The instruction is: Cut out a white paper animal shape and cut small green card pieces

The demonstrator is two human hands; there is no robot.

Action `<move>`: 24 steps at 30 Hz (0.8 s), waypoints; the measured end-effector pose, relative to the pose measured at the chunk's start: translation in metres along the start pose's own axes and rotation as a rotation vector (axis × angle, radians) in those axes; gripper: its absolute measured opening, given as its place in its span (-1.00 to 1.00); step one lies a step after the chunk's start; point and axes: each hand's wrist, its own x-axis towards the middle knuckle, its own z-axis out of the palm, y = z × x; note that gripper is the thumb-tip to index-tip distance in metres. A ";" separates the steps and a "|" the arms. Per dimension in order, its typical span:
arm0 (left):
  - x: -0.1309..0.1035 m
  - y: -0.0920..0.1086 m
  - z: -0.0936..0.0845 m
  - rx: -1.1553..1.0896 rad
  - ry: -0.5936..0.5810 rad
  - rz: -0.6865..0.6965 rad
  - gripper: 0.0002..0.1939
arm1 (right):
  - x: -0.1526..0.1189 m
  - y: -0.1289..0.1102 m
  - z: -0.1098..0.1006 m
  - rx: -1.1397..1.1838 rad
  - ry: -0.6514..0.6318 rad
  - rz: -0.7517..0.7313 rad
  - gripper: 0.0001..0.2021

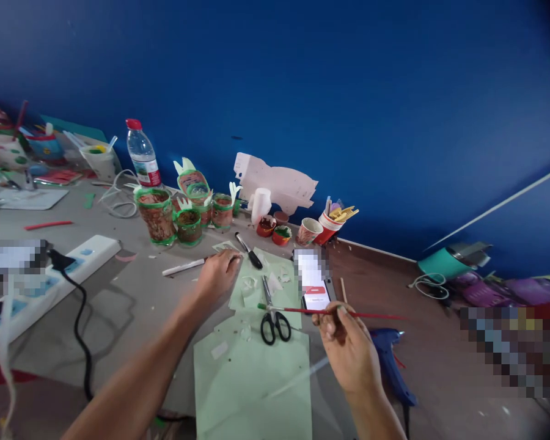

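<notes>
My right hand (348,345) pinches a thin red-handled paintbrush (293,310), its green-stained tip pointing left across the scissors. Those black-handled scissors (275,327) lie on pale green paper (252,385). Beyond the paper's left edge is my left hand (217,275), fingers curled together; whatever they hold, if anything, is hidden. A white pen (183,267) lies just left of that hand, and a black-and-white marker (249,250) to its right. Paper scraps (250,287) are scattered between my hands. A lit phone (312,278) rests behind my right hand.
Brown-painted jars with green rims (156,214) stand near the wall beside a water bottle (142,156). Small paint cups (282,235) and a cup of sticks (330,226) stand at the back. A blue glue gun (392,360) lies right, a power strip (91,250) left.
</notes>
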 end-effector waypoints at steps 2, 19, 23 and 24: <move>-0.001 0.001 -0.001 0.007 0.002 -0.002 -0.76 | 0.000 0.004 -0.001 -0.030 -0.021 -0.010 -0.82; -0.002 0.010 -0.002 0.052 -0.066 -0.001 -0.76 | -0.008 0.028 -0.011 -0.306 -0.102 -0.005 -0.78; -0.002 0.011 -0.003 0.054 -0.070 -0.014 -0.76 | -0.010 0.031 -0.016 -0.337 -0.127 0.014 -0.79; -0.002 0.011 -0.003 0.058 -0.073 -0.015 -0.76 | -0.010 0.032 -0.017 -0.345 -0.128 0.016 -0.79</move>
